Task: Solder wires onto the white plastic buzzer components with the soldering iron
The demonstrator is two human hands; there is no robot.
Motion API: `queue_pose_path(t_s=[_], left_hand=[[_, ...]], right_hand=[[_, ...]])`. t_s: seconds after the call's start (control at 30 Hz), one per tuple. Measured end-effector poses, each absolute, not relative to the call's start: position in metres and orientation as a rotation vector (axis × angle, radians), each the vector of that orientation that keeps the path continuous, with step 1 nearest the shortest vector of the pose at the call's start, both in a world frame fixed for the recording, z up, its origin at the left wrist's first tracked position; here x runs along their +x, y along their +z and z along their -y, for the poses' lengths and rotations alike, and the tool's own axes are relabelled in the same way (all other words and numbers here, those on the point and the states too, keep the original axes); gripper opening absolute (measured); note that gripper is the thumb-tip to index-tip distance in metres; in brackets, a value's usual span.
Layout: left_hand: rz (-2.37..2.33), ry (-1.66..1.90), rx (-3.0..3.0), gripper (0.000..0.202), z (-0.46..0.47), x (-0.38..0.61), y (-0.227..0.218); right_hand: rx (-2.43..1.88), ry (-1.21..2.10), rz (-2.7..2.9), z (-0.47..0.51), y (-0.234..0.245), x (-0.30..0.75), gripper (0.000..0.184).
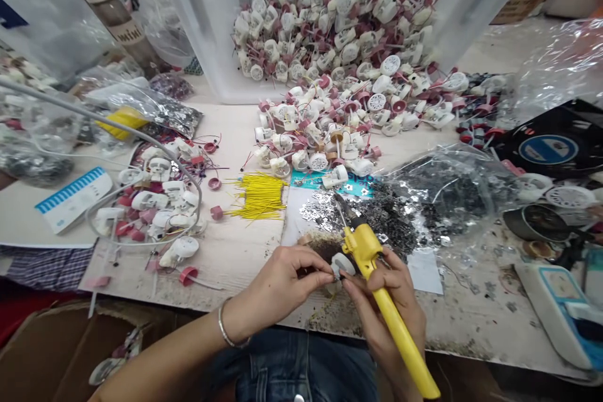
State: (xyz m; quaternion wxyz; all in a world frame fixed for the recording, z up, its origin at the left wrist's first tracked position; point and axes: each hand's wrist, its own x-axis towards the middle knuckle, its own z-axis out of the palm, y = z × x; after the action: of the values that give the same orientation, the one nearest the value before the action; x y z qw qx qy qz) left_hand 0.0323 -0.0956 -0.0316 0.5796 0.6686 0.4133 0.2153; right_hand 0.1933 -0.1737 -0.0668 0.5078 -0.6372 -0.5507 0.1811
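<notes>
While the right hand (411,309) grips a soldering iron (368,250), the left hand (286,276) pinches beside a white part (343,262).

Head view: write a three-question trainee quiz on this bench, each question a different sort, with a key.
1. Which hand holds the yellow soldering tool?
2. True or false: in the picture, the bundle of yellow wires lies to the left of the heap of small metal pieces.
3. Fill in: the wrist of the left hand wears a silver-coloured ____.

Key:
1. The right hand.
2. True.
3. Bracelet.
</notes>
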Motion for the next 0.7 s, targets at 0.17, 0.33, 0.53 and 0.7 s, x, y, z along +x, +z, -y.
queue_pose_path(t_s=[0.17, 0.33, 0.53, 0.7], left_hand=[[-1.060, 0.504, 1.551, 0.008, 0.101, 0.035, -0.031], [-0.997, 0.520, 1.502, 0.007, 0.101, 0.037, -0.030], [-1.008, 0.562, 1.319, 0.005, 0.105, 0.043, -0.034], [-1.004, 0.637, 1.292, 0.007, 0.108, 0.049, -0.035]], right_hand=[[-1.510, 0.493, 1.264, 0.174, -0.069, 0.195, 0.020], [-1.487, 0.496, 1.271, 0.173, -0.067, 0.194, 0.020], [-1.476, 0.413, 1.296, 0.171, -0.063, 0.194, 0.021], [-1.495, 0.434, 1.275, 0.172, -0.066, 0.194, 0.020]])
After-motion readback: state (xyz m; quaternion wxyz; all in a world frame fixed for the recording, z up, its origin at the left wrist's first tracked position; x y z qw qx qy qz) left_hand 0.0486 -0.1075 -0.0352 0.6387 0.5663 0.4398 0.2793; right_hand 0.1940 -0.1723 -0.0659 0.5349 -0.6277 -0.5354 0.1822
